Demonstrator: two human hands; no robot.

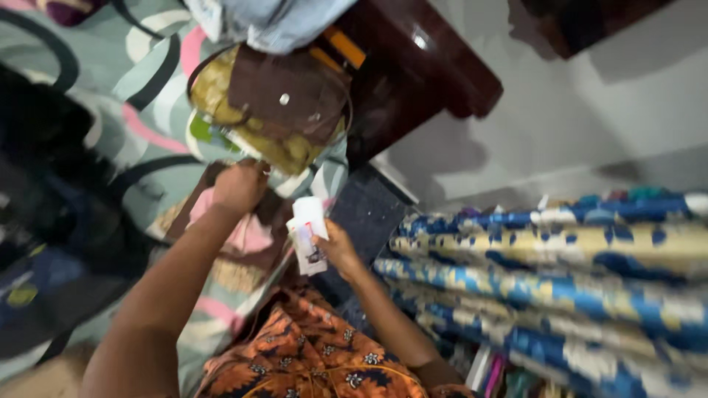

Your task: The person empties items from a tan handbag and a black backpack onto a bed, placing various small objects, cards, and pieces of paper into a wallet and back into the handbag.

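The person's right hand (338,247) is closed around a small white tube-like packet (307,234), held upright above a dark blue mat (366,214). The left hand (237,186) is curled at the lower edge of a yellow-green handbag with a brown flap (274,110) lying on patterned bedding (151,81); what it grips cannot be told. The work looks like sorting items at the bag, calling for a firmer hold on it.

Handbag (273,110) on bedspread (147,88), left of folded fabric (560,265).
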